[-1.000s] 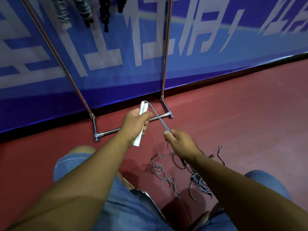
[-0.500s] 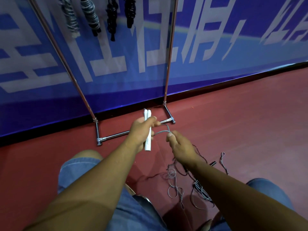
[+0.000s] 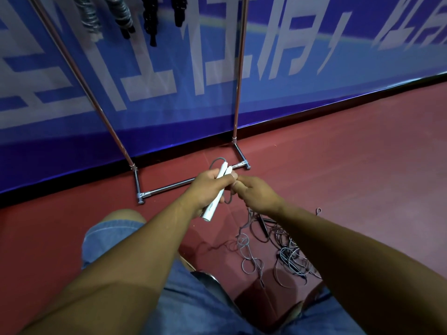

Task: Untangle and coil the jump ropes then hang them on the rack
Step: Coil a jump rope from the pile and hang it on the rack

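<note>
red floor [image 3: 338, 177] under a blue banner [image 3: 169, 93], the rack [image 3: 183, 183] against it with coiled ropes [image 3: 123, 18] hung up top; the left hand [image 3: 208, 187] grips 2 white handles [image 3: 214, 204] side by side; the right hand [image 3: 258, 194], just beside, pinches the grey cord [image 3: 228, 199]; the rest lies in a tangle [image 3: 290, 257] on the floor below the right forearm; to coil well, i judge: lay even turns round the handles, feeding slack slowly so snags show before they tighten.

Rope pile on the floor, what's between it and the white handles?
Head view: the right hand, gripping the gray cord that runs from the white handles down to the rope pile.
</note>
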Tool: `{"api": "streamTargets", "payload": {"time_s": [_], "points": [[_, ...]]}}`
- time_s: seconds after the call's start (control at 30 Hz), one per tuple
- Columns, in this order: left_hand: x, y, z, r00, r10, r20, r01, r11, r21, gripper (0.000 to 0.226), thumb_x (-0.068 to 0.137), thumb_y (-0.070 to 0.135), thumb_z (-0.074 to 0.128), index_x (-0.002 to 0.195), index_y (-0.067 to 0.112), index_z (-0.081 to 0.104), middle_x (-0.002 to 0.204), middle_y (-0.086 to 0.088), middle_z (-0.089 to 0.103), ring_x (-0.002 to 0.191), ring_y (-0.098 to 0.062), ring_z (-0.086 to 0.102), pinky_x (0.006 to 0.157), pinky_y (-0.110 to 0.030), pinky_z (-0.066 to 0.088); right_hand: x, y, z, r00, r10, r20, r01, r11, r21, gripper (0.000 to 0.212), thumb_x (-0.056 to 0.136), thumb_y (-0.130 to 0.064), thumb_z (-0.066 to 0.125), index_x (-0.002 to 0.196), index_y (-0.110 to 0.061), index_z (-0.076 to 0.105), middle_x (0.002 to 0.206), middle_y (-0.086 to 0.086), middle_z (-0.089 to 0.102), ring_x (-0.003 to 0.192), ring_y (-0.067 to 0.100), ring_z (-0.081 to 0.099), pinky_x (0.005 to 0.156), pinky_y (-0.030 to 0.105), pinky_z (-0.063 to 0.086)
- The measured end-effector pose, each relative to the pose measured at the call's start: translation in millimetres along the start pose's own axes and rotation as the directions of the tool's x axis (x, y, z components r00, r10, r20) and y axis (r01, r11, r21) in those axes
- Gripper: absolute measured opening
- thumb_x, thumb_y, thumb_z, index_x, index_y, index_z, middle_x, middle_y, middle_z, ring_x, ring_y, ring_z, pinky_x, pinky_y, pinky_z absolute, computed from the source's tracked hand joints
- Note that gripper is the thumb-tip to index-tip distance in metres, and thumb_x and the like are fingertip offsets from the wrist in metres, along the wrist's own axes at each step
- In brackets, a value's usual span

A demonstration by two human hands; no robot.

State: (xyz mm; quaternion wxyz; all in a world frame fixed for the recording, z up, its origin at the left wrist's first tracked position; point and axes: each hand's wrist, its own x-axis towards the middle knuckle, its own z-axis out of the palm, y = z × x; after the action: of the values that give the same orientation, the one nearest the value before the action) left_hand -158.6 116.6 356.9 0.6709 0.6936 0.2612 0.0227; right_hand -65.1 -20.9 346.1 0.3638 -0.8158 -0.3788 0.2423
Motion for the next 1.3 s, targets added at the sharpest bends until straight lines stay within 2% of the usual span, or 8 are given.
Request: {"api": "streamTargets", "payload": {"time_s": [0.17, 0.27, 0.43, 0.67, 0.8, 0.93, 1.13, 1.3], "points": [[-1, -1, -3, 0.999, -0.042, 0.013, 0.042, 0.999, -0.007, 0.020, 0.101, 0.033, 0.062, 0.093, 0.014, 0.065, 0.057, 0.010, 0.064, 0.044, -0.007, 0.051, 0.043, -0.018, 0.040, 1, 1, 6, 0.998, -0.058, 0.003, 0.058, 0.998, -0.027, 0.031, 0.108, -0.030, 0.044, 0.081, -0.036, 0.058, 0.078, -0.018, 0.061, 0.074, -0.007, 0.056, 0.072, 0.024, 0.043], [0, -3, 0, 0.999, -0.051, 0.008, 0.051, 0.999, -0.006, 0.027, 0.102, 0.040, 0.061, 0.092, 0.015, 0.067, 0.061, 0.007, 0.065, 0.045, -0.005, 0.054, 0.044, -0.018, 0.042, 2, -1, 7, 0.998, -0.037, -0.046, 0.035, 0.998, -0.051, 0.035, 0.108, -0.033, 0.042, 0.075, -0.032, 0.055, 0.073, -0.012, 0.059, 0.070, 0.001, 0.054, 0.068, 0.033, 0.041], [0, -6, -3, 0.997, -0.050, 0.054, 0.052, 0.998, -0.026, 0.028, 0.095, 0.038, 0.071, 0.081, 0.016, 0.062, 0.061, -0.002, 0.058, 0.043, -0.012, 0.046, 0.041, -0.020, 0.037, 2, 3, 1, 0.997, -0.001, -0.081, 0.005, 0.998, 0.055, 0.035, 0.107, -0.036, 0.046, 0.074, -0.027, 0.054, 0.062, -0.018, 0.055, 0.058, 0.000, 0.048, 0.062, 0.027, 0.036], [20, 27, -33, 0.958, -0.071, -0.277, -0.073, 0.875, -0.479, 0.021, 0.099, 0.025, 0.066, 0.082, 0.020, 0.055, 0.053, 0.005, 0.049, 0.040, -0.008, 0.039, 0.040, -0.017, 0.031, 1, 4, -8, 0.988, 0.080, -0.130, -0.047, 0.970, 0.238, 0.038, 0.101, -0.043, 0.052, 0.072, -0.021, 0.062, 0.054, -0.014, 0.049, 0.052, 0.005, 0.042, 0.061, 0.030, 0.038], [31, 38, -64, 0.816, -0.135, -0.562, -0.241, 0.804, -0.543, 0.021, 0.097, 0.028, 0.070, 0.082, 0.018, 0.058, 0.061, 0.003, 0.056, 0.045, -0.010, 0.050, 0.046, -0.022, 0.040, -7, 32, -11, 0.983, 0.115, -0.144, -0.096, 0.987, 0.132, 0.041, 0.103, -0.042, 0.052, 0.069, -0.021, 0.059, 0.055, -0.017, 0.051, 0.054, 0.002, 0.044, 0.063, 0.031, 0.040], [30, 32, -70, 0.777, -0.120, -0.617, -0.294, 0.798, -0.526, 0.025, 0.097, 0.029, 0.069, 0.079, 0.017, 0.058, 0.060, 0.004, 0.058, 0.047, -0.011, 0.052, 0.051, -0.023, 0.045, -13, 46, -12, 0.986, 0.149, -0.069, -0.156, 0.982, -0.110, 0.038, 0.106, -0.042, 0.046, 0.081, -0.018, 0.063, 0.070, -0.008, 0.058, 0.073, 0.018, 0.057, 0.068, 0.035, 0.044], [26, 16, -53, 0.822, -0.113, -0.558, -0.248, 0.811, -0.529, 0.024, 0.100, 0.029, 0.066, 0.080, 0.019, 0.056, 0.053, 0.007, 0.057, 0.044, -0.009, 0.050, 0.049, -0.023, 0.042, 6, 19, -26, 0.847, 0.158, -0.507, -0.116, 0.987, 0.114, 0.040, 0.104, -0.042, 0.040, 0.089, -0.012, 0.061, 0.077, 0.005, 0.061, 0.078, 0.029, 0.056, 0.071, 0.043, 0.045], [29, 7, -38, 0.849, -0.074, -0.523, -0.182, 0.889, -0.421, 0.031, 0.099, 0.031, 0.068, 0.073, 0.015, 0.060, 0.057, -0.001, 0.059, 0.048, -0.013, 0.053, 0.055, -0.025, 0.044, 13, 15, -25, 0.843, 0.169, -0.510, -0.061, 0.973, 0.222, 0.041, 0.098, -0.046, 0.040, 0.085, -0.012, 0.059, 0.071, 0.011, 0.060, 0.074, 0.032, 0.058, 0.072, 0.053, 0.050]]}}
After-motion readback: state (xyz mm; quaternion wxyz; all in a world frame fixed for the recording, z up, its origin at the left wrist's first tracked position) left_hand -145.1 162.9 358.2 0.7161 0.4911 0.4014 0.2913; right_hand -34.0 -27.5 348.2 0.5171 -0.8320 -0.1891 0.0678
